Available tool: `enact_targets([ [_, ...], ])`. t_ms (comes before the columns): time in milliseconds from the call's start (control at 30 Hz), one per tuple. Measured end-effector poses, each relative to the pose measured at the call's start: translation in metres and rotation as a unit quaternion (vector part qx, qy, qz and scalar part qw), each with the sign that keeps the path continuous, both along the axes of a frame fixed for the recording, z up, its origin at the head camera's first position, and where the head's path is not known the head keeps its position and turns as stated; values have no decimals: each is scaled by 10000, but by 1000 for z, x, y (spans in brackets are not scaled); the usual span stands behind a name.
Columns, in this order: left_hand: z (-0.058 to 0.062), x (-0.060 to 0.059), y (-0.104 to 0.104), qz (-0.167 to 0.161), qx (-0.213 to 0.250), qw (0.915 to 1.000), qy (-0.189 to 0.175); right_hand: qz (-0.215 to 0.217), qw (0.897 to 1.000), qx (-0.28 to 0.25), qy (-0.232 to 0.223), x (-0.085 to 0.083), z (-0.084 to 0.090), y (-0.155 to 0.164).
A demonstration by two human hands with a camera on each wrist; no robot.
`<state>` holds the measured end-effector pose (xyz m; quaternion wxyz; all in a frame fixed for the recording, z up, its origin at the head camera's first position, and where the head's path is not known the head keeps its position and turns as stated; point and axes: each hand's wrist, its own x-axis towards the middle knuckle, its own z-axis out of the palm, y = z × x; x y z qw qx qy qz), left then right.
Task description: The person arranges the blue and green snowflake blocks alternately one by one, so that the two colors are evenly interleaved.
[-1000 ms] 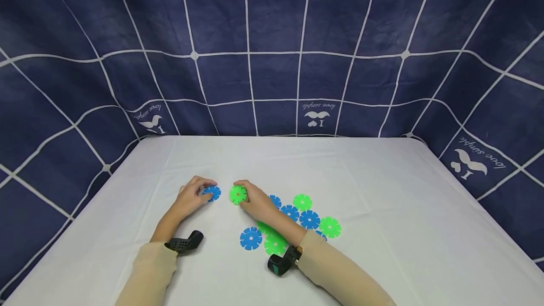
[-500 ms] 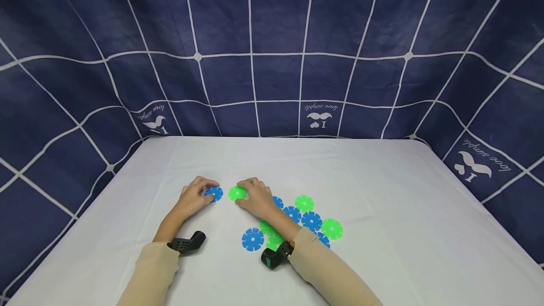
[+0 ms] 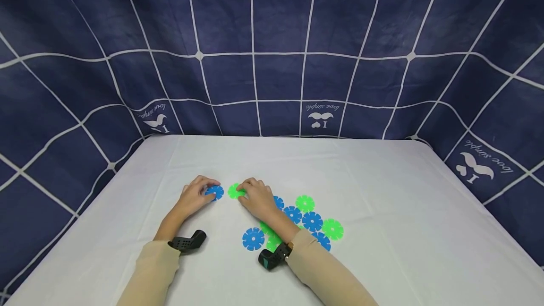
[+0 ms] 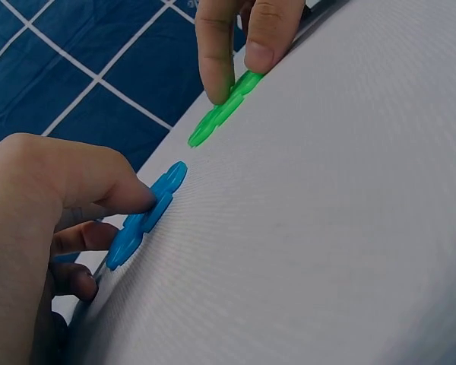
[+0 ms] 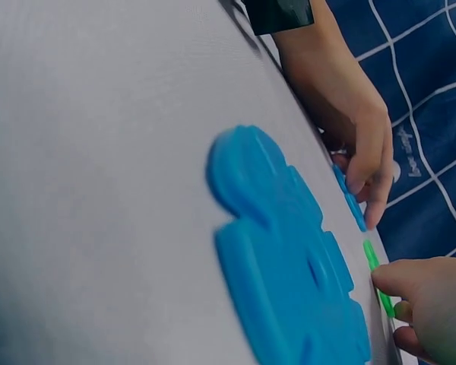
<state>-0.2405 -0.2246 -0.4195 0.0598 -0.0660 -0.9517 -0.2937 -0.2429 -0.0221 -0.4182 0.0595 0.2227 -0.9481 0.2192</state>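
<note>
Thumb and fingers of my left hand [image 3: 194, 196] pinch a blue notched interlocking disc [image 3: 218, 192] at the left of the pile. In the left wrist view the thumb lies on the face of this blue disc [image 4: 171, 182], with fingers behind it. A green interlocking disc [image 3: 233, 191] of the same flower shape lies just to its right, a small gap between them. My right hand [image 3: 260, 199] holds the green disc by its right part between finger and thumb, hiding that part. The right wrist view shows a fingertip against the green disc [image 5: 370, 255].
Several blue discs [image 3: 312, 221] and green discs [image 3: 333, 229] lie on the white tablecloth [image 3: 382, 249], some hidden under the right forearm. One blue disc [image 3: 253, 239] sits at the pile's near left. A dark blue checked curtain [image 3: 276, 79] surrounds the table's back and sides.
The green disc has been lowered flat beside the blue one, and my right hand has shifted slightly right, its fingers covering more of the disc. My left hand keeps its hold, almost still.
</note>
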Motion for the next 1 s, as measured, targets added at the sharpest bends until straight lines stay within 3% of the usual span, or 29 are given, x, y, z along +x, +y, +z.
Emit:
enact_targets([
  [233, 1, -1, 1, 2, -10, 10000, 16, -31, 9996, 257, 58, 2, 2, -2],
  [633, 0, 1, 3, 10, 98, 9999, 53, 155, 9998, 142, 39, 5, 4, 0],
  [833, 1, 1, 2, -35, 253, 9997, 46, 373, 9986, -230, -310, 7, 12, 15],
  [1000, 1, 1, 1, -60, 309, 9995, 4, 754, 9958, -72, -505, 9, 19, 35],
])
